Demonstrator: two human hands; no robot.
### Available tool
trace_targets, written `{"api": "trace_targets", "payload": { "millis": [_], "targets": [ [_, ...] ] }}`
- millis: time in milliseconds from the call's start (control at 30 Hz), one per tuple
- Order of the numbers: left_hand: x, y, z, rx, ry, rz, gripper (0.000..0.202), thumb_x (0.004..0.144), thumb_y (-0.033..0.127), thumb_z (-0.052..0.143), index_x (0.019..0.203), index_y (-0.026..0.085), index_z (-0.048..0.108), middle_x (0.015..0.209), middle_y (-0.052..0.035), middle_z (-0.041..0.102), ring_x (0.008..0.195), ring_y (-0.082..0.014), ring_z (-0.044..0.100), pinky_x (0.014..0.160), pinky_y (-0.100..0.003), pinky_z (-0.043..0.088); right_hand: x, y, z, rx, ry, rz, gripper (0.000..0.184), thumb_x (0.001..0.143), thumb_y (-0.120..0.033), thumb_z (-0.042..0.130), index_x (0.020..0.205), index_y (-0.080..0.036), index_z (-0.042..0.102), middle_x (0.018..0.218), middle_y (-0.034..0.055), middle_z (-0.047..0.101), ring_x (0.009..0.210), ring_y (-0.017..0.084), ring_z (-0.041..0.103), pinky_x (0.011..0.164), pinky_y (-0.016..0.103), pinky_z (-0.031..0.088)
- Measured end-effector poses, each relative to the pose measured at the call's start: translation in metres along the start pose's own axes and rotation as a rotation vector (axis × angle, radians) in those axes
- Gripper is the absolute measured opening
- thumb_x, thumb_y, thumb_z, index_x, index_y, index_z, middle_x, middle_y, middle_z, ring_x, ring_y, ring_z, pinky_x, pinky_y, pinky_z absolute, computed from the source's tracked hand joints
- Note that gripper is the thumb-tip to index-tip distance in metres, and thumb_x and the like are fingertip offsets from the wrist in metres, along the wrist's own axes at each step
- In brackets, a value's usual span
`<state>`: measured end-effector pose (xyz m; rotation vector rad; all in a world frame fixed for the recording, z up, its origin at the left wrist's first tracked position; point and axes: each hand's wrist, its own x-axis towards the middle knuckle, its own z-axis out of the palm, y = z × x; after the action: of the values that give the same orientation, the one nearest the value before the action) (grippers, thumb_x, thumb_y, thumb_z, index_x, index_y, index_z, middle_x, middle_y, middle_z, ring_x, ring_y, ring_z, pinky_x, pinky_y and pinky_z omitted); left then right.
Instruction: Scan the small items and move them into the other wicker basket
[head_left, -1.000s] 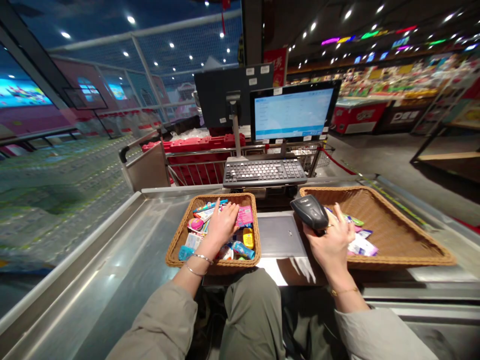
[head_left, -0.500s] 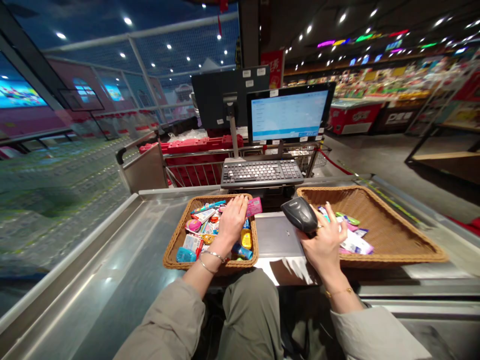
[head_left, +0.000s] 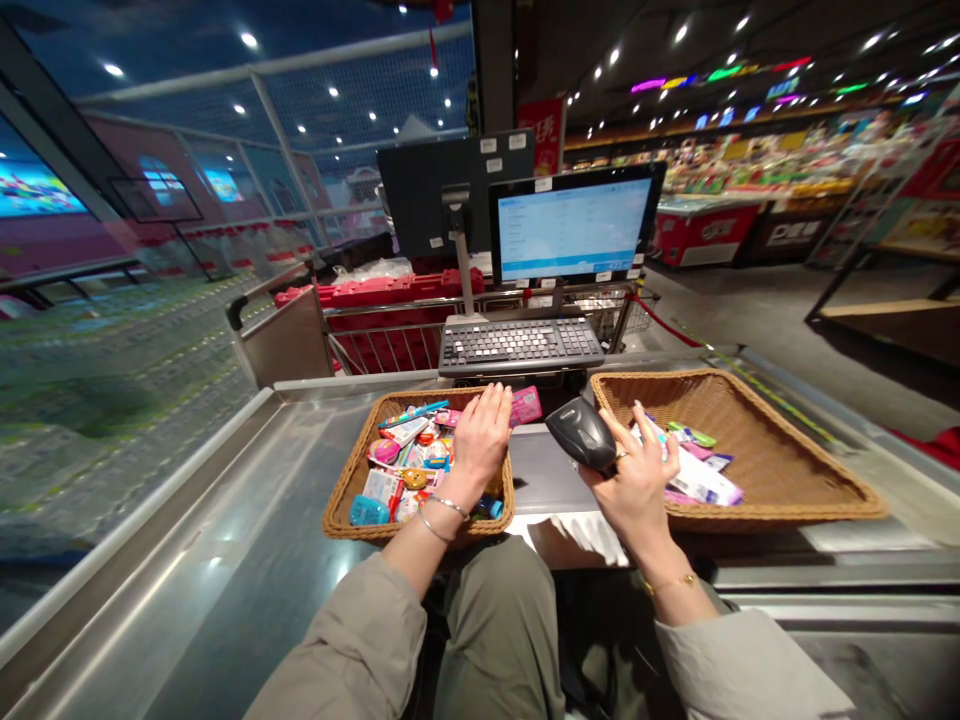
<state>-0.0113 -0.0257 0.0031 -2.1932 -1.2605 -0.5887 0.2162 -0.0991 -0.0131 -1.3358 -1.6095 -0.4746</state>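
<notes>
My left hand (head_left: pixel 480 437) lies palm down on the heap of small packaged goods in a woven wicker basket (head_left: pixel 343 510). A long pink packet (head_left: pixel 526 405) juts out past the basket's far right rim beside my fingertips, and its other end seems to pass under my hand. My right hand (head_left: pixel 634 478) grips a black handheld barcode scanner (head_left: pixel 581 433) over the steel counter. Just beyond it, a second wicker basket (head_left: pixel 739 430) holds a few packets, including a white one (head_left: pixel 701 478).
A steel plate (head_left: pixel 544 475) lies between the baskets, with a keyboard (head_left: pixel 521 345) and a monitor (head_left: pixel 571 222) beyond. Steel counter edges flank both sides. A wire cart with red crates (head_left: pixel 390 292) stands behind the keyboard.
My left hand has slid up and right, and the pink packet has moved right past the basket rim. The scanner in my right hand has shifted left.
</notes>
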Motion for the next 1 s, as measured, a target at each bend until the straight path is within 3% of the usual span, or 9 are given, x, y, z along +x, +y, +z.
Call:
{"api": "trace_targets", "payload": {
  "millis": [467, 767, 1000],
  "targets": [
    [0.008, 0.008, -0.002, -0.014, -0.016, -0.018, 0.051, 0.100, 0.020, 0.049, 0.149, 0.006, 0.052, 0.154, -0.0163, 0.053, 0.145, -0.0256, 0.050, 0.121, -0.041, 0.042, 0.000, 0.001, -0.001, 0.018, -0.002, -0.016, 0.022, 0.078, -0.016, 0.061, 0.099, -0.020, 0.066, 0.126, 0.0092, 0.074, 0.144, 0.035, 0.047, 0.121, 0.066, 0.019],
    [0.015, 0.011, -0.003, -0.052, -0.026, -0.005, 0.057, 0.098, 0.025, 0.057, 0.152, 0.008, 0.048, 0.155, -0.0177, 0.052, 0.147, -0.0270, 0.048, 0.124, -0.045, 0.038, 0.001, 0.006, -0.004, 0.025, -0.012, 0.010, 0.031, 0.080, -0.020, 0.061, 0.110, -0.022, 0.066, 0.128, 0.0084, 0.073, 0.145, 0.036, 0.046, 0.119, 0.068, 0.018],
    [0.023, 0.017, -0.009, -0.088, -0.039, 0.017, 0.062, 0.096, 0.025, 0.061, 0.153, 0.007, 0.046, 0.155, -0.0189, 0.052, 0.147, -0.0288, 0.047, 0.126, -0.048, 0.036, 0.001, 0.021, -0.009, -0.016, 0.009, 0.074, 0.038, 0.082, -0.028, 0.061, 0.119, -0.019, 0.066, 0.125, 0.0134, 0.073, 0.144, 0.038, 0.046, 0.118, 0.067, 0.019]
  ]
}}
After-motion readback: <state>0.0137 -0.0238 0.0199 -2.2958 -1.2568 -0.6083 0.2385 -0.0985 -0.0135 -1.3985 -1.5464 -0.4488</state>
